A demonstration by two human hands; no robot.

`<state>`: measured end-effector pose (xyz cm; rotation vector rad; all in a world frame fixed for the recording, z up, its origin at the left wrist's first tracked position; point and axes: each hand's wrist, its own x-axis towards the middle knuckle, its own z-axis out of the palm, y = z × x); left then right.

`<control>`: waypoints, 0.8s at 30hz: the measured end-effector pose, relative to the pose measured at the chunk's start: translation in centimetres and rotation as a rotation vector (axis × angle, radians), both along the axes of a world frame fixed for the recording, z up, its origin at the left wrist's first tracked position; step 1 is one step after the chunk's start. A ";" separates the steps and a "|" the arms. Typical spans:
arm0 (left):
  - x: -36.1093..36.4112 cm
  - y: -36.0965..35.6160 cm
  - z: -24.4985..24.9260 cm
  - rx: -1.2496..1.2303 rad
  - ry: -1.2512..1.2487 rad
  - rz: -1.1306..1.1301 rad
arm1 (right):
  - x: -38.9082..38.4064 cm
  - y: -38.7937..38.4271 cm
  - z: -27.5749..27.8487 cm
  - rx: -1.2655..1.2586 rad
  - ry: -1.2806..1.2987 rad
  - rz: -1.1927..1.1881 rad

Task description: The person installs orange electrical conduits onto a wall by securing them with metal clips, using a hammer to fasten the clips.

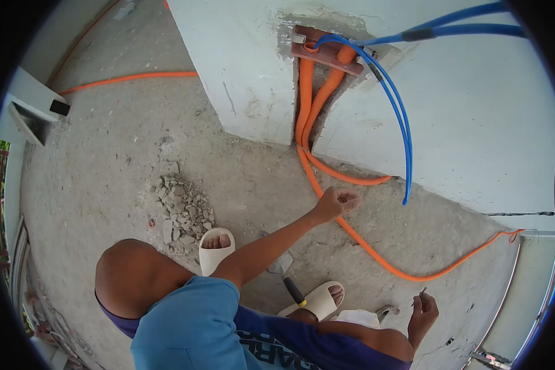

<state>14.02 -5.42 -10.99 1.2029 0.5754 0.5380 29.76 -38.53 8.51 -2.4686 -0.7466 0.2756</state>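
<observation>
My left hand (338,205) is held out over the floor, its fingers curled together in a pinch. Anything inside it is too small or hidden to make out. Just below it, an orange conduit (364,243) runs along the concrete. Off to the right, beyond my knee, my right hand (423,316) is closed on a small thin metal piece (422,292) that sticks up from the fingertips; it may be a nail. Two blue cables (407,145) hang from a reddish-brown electrical box (333,52) in the wall, their ends right of my left hand.
A trowel (295,291) lies between my sandals (217,246). Rubble (180,213) is heaped to the left. A metal tool head (386,311), perhaps a hammer, shows beside my right knee. The white wall (438,123) has a cut channel carrying two orange conduits (305,92).
</observation>
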 end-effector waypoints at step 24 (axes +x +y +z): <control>-7.0 5.8 -7.6 -0.315 -0.113 0.993 | -3.8 32.8 -13.2 -0.162 -0.012 1.021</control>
